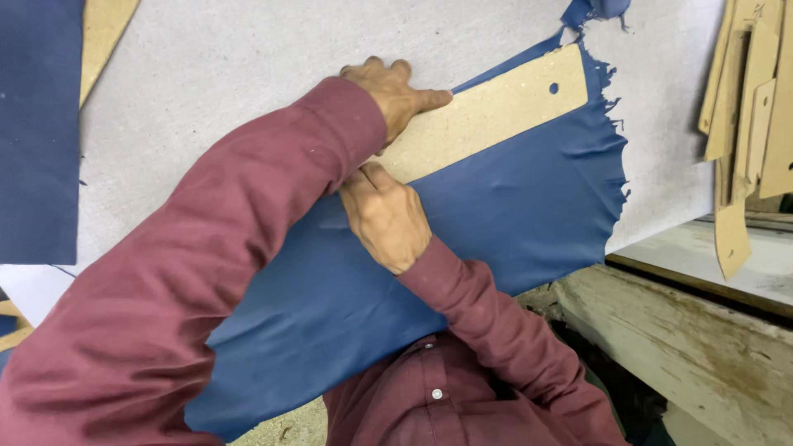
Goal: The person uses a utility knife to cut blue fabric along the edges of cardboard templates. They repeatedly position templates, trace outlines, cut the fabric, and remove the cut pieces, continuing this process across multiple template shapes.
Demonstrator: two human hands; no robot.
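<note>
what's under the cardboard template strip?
Blue fabric lies under the cardboard template, on the grey table. The left hand presses it; the part beneath is hidden.

Two hands show: the left hand and the right hand. One long cardboard template with one round hole lies on one large blue cloth piece. One more blue cloth panel lies far left. Several cardboard patterns, uncountable where they overlap, lie stacked at right.

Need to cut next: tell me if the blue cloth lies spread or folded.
Spread: the blue cloth lies in one flat layer under the cardboard template, frayed edge exposed.
</note>
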